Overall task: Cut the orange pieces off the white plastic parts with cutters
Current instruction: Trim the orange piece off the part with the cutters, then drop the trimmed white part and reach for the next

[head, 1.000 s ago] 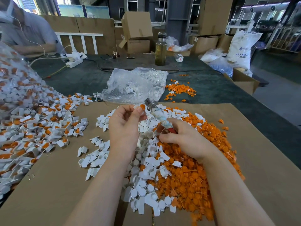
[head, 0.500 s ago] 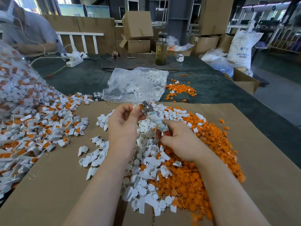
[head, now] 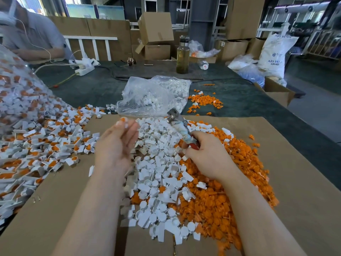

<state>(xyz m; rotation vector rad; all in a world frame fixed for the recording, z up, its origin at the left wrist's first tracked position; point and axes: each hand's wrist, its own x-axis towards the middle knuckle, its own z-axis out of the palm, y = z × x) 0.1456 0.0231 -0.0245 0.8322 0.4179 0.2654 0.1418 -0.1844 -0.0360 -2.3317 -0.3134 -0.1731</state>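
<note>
My right hand [head: 208, 156] grips the red handles of the cutters [head: 180, 129], whose metal jaws point up and away over the heap. My left hand [head: 116, 145] is blurred and stands apart to the left of the cutters. Its fingers are nearly straight and pinch a small white part with an orange piece [head: 122, 121] at the tips. Under both hands lies a heap of trimmed white parts [head: 158, 163]. To the right of that is a heap of cut orange pieces [head: 217, 204]. Uncut white-and-orange parts [head: 36, 143] are spread on the left.
Everything lies on a brown cardboard sheet [head: 295, 182] over a dark green table. A clear bag of white parts [head: 153, 95] and a small orange pile [head: 204, 101] sit beyond. A bottle [head: 182, 56], a power strip [head: 84, 66], boxes and a seated person [head: 27, 34] are further back.
My left hand has pulled away from the cutters' jaws to the left and its fingers have stretched out. The cutters have tilted slightly to the right in my right hand.
</note>
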